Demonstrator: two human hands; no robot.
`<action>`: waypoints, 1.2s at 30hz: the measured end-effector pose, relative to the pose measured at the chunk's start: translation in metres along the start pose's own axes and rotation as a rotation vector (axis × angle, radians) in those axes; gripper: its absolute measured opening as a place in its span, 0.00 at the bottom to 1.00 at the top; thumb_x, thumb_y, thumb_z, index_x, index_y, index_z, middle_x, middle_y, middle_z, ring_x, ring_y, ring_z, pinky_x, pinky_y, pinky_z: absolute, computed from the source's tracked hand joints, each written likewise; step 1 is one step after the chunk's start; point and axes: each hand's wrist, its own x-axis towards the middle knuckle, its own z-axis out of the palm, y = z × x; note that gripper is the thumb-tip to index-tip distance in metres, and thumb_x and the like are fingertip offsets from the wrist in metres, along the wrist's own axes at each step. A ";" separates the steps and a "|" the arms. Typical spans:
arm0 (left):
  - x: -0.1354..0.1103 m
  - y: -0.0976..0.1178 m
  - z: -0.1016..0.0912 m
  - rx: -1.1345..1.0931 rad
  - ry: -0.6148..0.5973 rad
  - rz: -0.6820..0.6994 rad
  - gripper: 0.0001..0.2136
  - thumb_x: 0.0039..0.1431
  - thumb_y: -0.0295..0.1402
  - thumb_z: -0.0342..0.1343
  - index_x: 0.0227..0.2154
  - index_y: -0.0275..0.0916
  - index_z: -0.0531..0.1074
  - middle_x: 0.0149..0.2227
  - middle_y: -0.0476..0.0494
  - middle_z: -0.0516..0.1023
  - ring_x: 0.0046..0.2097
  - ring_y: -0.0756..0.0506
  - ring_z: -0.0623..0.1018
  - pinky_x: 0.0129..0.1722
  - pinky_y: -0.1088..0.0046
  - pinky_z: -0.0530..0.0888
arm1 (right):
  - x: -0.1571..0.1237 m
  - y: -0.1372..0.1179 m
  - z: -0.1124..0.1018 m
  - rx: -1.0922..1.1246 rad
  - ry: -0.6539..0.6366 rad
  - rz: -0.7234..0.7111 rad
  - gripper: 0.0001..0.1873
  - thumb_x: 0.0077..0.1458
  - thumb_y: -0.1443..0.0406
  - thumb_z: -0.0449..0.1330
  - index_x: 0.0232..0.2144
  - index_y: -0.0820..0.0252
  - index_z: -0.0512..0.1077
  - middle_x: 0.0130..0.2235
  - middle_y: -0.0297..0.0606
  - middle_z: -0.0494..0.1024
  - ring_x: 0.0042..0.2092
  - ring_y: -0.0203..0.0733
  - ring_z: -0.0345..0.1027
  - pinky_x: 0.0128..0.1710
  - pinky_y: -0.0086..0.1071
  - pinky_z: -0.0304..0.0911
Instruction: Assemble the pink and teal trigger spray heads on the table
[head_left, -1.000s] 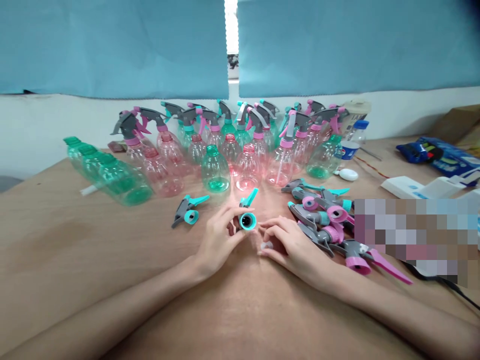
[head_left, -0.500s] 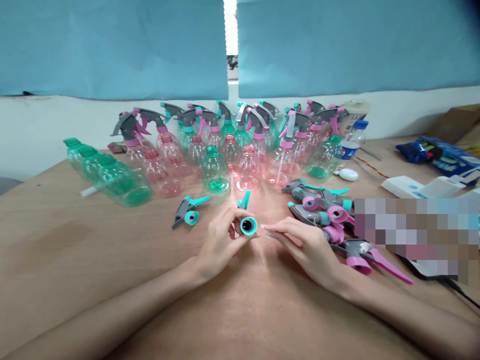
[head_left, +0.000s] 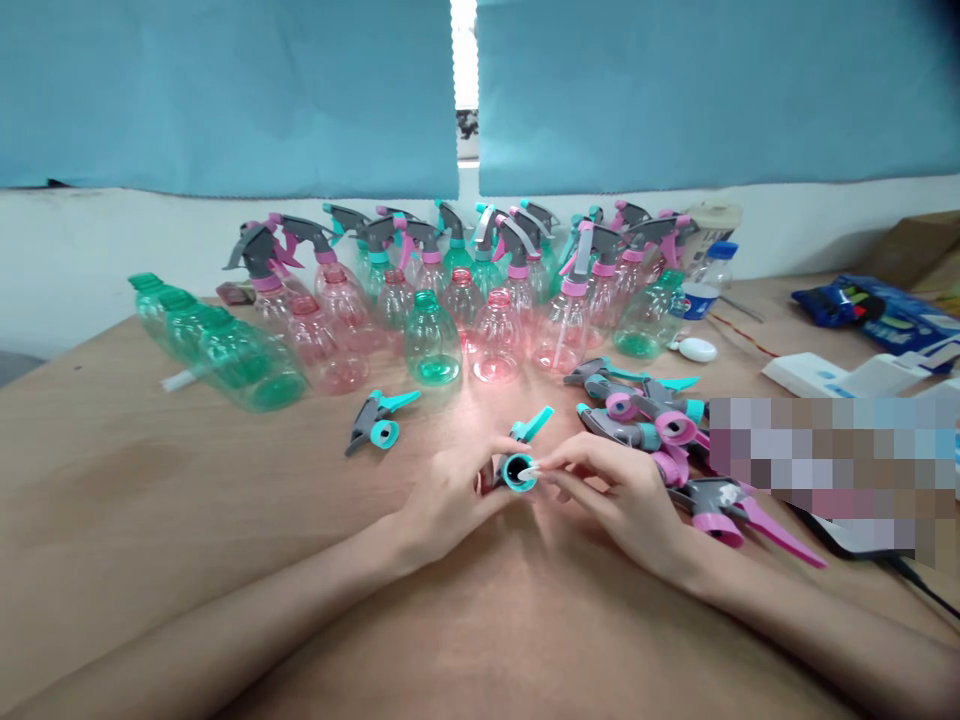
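My left hand [head_left: 450, 495] is closed around a spray trigger head [head_left: 535, 425] with a turquoise lever and collar, its open collar facing me. My right hand [head_left: 619, 490] pinches a small whitish translucent piece [head_left: 528, 472] between its fingertips. That piece sits at the mouth of the collar, overlapping its right side; whether it is a washer or something else I cannot make out. Left of my hands, another turquoise-and-grey trigger head [head_left: 384, 434] lies loose. To the right of my right hand is a pile of loose pink and turquoise trigger heads [head_left: 675, 428].
Behind my hands stand several green and pink bottles, such as an uncapped green one [head_left: 432, 345]; others carry trigger heads. Green bottles [head_left: 251, 370] lean together at left. At right are a white power strip [head_left: 806, 375], a blue packet [head_left: 892, 315] and a blue-capped bottle [head_left: 721, 258].
My left hand has moved the trigger head slightly right and toward me, its lever now tilting right. My right hand's fingertips have brought the small whitish piece to the collar's mouth.
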 end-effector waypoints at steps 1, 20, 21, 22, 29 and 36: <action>0.000 0.000 0.000 0.008 0.001 0.020 0.13 0.55 0.34 0.61 0.43 0.42 0.70 0.23 0.55 0.70 0.22 0.54 0.68 0.24 0.80 0.65 | 0.000 0.000 0.000 -0.015 -0.011 -0.021 0.06 0.58 0.65 0.57 0.33 0.57 0.74 0.32 0.36 0.78 0.32 0.36 0.72 0.25 0.26 0.68; -0.001 0.001 0.002 0.022 0.017 0.090 0.15 0.58 0.35 0.57 0.48 0.41 0.66 0.27 0.54 0.74 0.23 0.54 0.71 0.24 0.80 0.67 | 0.001 -0.001 0.002 -0.221 0.024 -0.306 0.14 0.53 0.74 0.55 0.42 0.57 0.64 0.34 0.36 0.76 0.36 0.41 0.69 0.44 0.43 0.61; -0.001 0.001 0.002 0.020 0.020 0.094 0.14 0.59 0.36 0.56 0.47 0.41 0.66 0.26 0.54 0.73 0.23 0.54 0.70 0.24 0.80 0.67 | 0.001 -0.001 0.002 -0.237 0.019 -0.306 0.14 0.53 0.73 0.55 0.42 0.56 0.64 0.33 0.35 0.76 0.36 0.41 0.70 0.47 0.45 0.59; -0.001 0.001 0.003 0.015 0.023 0.100 0.14 0.59 0.37 0.55 0.47 0.40 0.66 0.25 0.54 0.73 0.22 0.54 0.70 0.24 0.80 0.67 | 0.001 0.000 0.003 -0.248 0.015 -0.307 0.14 0.53 0.73 0.55 0.42 0.57 0.63 0.33 0.34 0.76 0.37 0.40 0.70 0.50 0.46 0.57; 0.001 0.000 0.002 -0.007 0.014 0.141 0.13 0.58 0.36 0.56 0.45 0.40 0.68 0.25 0.55 0.72 0.22 0.55 0.69 0.24 0.81 0.66 | 0.003 -0.001 0.003 -0.289 -0.041 -0.287 0.15 0.50 0.73 0.56 0.41 0.58 0.63 0.32 0.33 0.75 0.36 0.39 0.70 0.53 0.48 0.52; -0.002 -0.002 0.004 -0.027 0.019 0.157 0.16 0.56 0.33 0.58 0.47 0.40 0.65 0.26 0.54 0.73 0.22 0.55 0.68 0.23 0.82 0.65 | 0.003 -0.005 0.001 -0.273 -0.098 -0.277 0.18 0.48 0.75 0.56 0.43 0.59 0.62 0.34 0.35 0.74 0.36 0.39 0.68 0.51 0.47 0.53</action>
